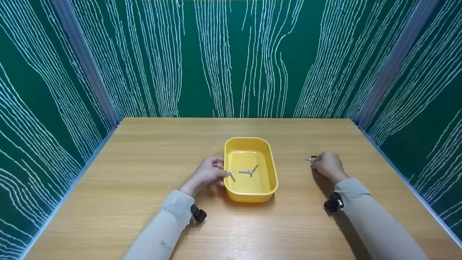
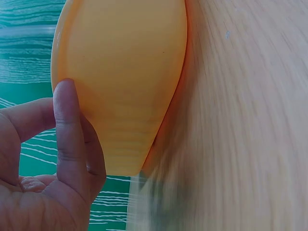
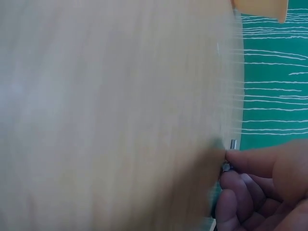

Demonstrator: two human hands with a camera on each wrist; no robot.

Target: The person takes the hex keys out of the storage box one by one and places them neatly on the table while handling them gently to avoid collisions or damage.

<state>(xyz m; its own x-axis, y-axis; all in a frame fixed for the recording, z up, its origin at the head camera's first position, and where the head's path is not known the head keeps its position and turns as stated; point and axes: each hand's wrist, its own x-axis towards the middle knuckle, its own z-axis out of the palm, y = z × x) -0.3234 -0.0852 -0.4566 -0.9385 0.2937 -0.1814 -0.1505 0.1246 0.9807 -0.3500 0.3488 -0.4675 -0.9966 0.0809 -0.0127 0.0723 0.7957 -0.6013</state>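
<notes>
A yellow plastic bin stands on the table with several small silver metal pieces on its floor, thin rods with a bent or headed end. My left hand holds the bin's left wall, thumb over the rim and fingers along the outside; its wrist view shows fingers against the yellow wall. To the right of the bin, my right hand is low over the table. Thumb and finger pinch a small metal piece, largely hidden by the fingertips. Another silver piece shows just beyond them.
The wooden table is bounded by green panels with white wavy lines at the back and sides. A dark short rod lies just beyond the right hand. Each wrist carries a small black camera.
</notes>
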